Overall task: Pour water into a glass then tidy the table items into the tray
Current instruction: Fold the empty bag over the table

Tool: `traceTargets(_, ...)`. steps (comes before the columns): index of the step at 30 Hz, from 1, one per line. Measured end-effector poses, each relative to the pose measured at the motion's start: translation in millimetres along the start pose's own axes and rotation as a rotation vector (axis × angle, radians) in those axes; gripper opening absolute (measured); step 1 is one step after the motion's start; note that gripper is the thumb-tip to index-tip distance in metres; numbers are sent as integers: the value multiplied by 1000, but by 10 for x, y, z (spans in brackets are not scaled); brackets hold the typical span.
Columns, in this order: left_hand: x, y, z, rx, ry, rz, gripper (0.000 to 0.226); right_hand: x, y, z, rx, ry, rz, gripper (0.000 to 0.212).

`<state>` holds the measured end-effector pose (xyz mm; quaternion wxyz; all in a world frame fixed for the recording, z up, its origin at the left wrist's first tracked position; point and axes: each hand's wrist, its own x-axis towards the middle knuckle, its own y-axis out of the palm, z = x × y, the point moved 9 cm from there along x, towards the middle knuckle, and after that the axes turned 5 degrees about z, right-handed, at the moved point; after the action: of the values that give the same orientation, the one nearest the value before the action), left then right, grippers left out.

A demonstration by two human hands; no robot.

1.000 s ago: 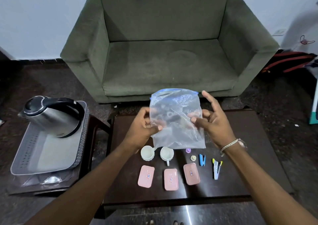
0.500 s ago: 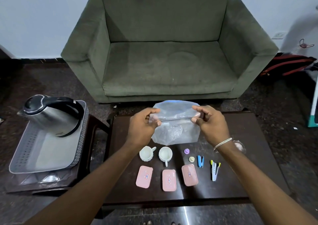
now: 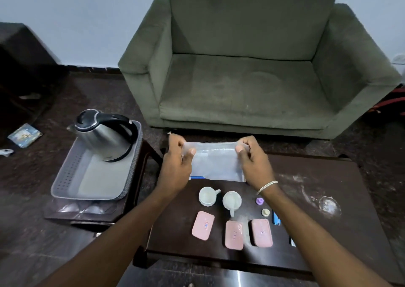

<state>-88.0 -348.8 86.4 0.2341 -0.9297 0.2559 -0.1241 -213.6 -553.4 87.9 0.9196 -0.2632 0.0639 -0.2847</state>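
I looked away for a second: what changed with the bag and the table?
Both hands, left hand and right hand, lowered the plastic bag from upright in the air to flat near the table, still pinching it. Cups, pink boxes and kettle stayed.

where each thing sits

the table (image 3: 306, 199) stands in front of the armchair (image 3: 252, 67). at its far edge the plastic bag (image 3: 215, 164) is held between the left hand (image 3: 177, 166) and the right hand (image 3: 252, 161). nearer than the bag, two cups (image 3: 207, 195) stand side by side, and to their right are two small caps (image 3: 259, 201), one behind the other. in front of the cups three flat boxes (image 3: 234, 234) lie in a row. left of the table a lower side table (image 3: 140, 177) carries the tray (image 3: 68, 177), and the kettle (image 3: 105, 137) stands in the far end of the tray.
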Motion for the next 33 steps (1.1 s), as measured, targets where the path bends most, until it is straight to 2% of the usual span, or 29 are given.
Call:
traceTargets(2,-29,-410,193,-43,-33,-86,28,47,351,257,51,-32,2,33)
traceTargets(4,-58,-704,329,-29,-41,-79,27,107,633,507,85,-75,31,43)
traceTargets(6,-104,-1030,523,8,-70,-48,22,162,1037,778,121,-130,98,29)
traceTargets(8,-133,-1395,759,-19,-131,-64,16,224,1470,927,183,-90,178,16)
traceTargets(10,-140,-1802,1047,21,-180,-67,11,260,1981,1051,197,-36,282,15)
traceTargets(13,-114,-2224,1552,86,-296,47,41,268,2718,1193,118,-24,444,47)
traceTargets(16,-88,-2538,2020,206,-357,171,68,253,3403,1272,-10,-56,565,60)
traceTargets(20,-39,-2798,2578,451,-383,272,81,239,4181,1262,-186,-41,654,54)
traceTargets(26,-108,-2833,3371,578,-518,388,84,121,4929,1135,-499,-27,721,24)
traceTargets(30,-139,-2716,3723,649,-560,457,83,21,5183,979,-604,-47,734,25)
traceTargets(33,-242,-2638,3839,805,-513,531,75,-48,5298,877,-686,-65,760,26)
